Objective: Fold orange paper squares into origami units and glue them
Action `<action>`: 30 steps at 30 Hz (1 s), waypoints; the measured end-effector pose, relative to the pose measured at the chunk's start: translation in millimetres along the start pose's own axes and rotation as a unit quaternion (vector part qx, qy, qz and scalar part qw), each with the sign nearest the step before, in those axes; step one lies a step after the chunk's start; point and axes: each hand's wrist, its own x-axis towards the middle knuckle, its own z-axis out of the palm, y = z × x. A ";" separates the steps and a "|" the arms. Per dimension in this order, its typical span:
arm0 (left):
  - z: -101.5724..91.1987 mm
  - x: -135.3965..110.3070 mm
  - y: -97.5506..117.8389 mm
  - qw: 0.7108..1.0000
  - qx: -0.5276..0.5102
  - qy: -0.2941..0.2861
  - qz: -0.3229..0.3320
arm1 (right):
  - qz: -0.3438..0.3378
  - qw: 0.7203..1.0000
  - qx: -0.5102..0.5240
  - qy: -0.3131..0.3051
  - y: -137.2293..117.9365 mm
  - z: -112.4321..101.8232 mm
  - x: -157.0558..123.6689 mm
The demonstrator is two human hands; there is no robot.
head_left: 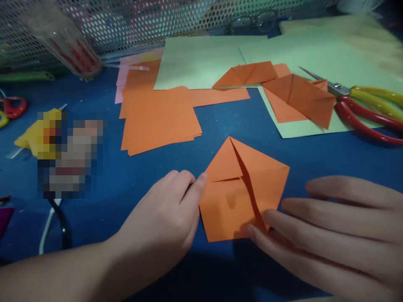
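In front of me a folded orange paper point(229, 205) lies on the blue table, five-sided, with its point facing away. A long slanting gap runs between its flaps, and a short slit shows at the left. My left hand point(166, 209) is closed on the paper's left edge, its index fingertip at the upper left side. Over the lower right corner reaches my right hand point(333, 230). Its fingers are stretched and apart, with the lowest fingertips touching the paper near the gap's lower end. The table under the right palm is hidden.
Orange sheets point(160, 119) are stacked behind. Folded orange pieces point(299, 96) and red-and-yellow-handled scissors point(340, 89) rest on pale green paper point(208, 58). Left are a blurred-out object point(75, 155), a yellow piece point(28, 136) and a clear cup point(75, 54). A perforated metal panel point(132, 25) stands behind.
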 end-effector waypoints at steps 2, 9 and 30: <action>-0.9 -0.3 -0.2 1.000 0.014 0.012 0.008 | -0.016 1.000 -0.013 -0.005 4.8 -1.5 -4.5; 0.6 0.0 -1.4 1.000 0.010 0.025 0.015 | -0.015 0.999 -0.047 -0.010 48.6 -2.8 -17.3; 7.6 -1.8 -3.9 0.995 0.002 0.046 0.086 | 0.254 0.925 0.279 -0.045 42.6 12.2 -4.7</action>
